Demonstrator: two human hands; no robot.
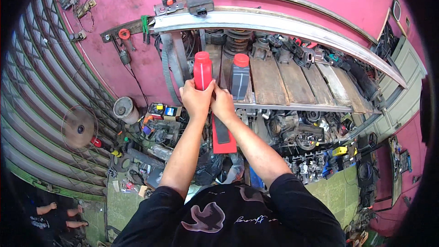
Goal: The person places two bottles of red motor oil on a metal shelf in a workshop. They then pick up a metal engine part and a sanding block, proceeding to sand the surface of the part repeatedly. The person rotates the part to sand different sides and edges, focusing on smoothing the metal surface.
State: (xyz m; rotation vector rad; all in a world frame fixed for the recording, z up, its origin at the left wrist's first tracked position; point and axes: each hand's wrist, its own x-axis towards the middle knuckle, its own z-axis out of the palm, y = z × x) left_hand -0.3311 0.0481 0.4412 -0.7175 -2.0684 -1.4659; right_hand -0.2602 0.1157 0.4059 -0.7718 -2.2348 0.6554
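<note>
At the far left, a grey folding metal gate with green rails (pixel 49 103) curves down the wall, and another person's bare arm and legs (pixel 45 208) show at the lower corner. Just inside the gate stands a round wire-caged fan (pixel 80 128), then a pale lidded bucket (pixel 125 110) on the floor. A green clamp-like tool (pixel 145 29) hangs on the pink wall beside the left end of the metal rack (pixel 173 57).

Near that end, the left hand (pixel 195 99) is wrapped around the lower part of a red plastic bottle with a red cap and a pale vertical stripe (pixel 202 71), held cap up. The right hand (pixel 222 103) presses close at the bottle's lower right; its fingers are mostly hidden, so I cannot tell how firmly it grips. Below the wrists lies a red block with a dark pad (pixel 224 144).

Just right of the hands, a grey bottle with a red cap (pixel 240 80) stands near the front edge of the wooden plank shelf (pixel 270 84). Rightward from it, bare planks leave open room, bounded by a pale metal strip (pixel 292 107) in front and dark engine parts (pixel 299 55) behind. More metal parts (pixel 297 130) crowd underneath. A greenish door (pixel 402 82) closes the far right.
</note>
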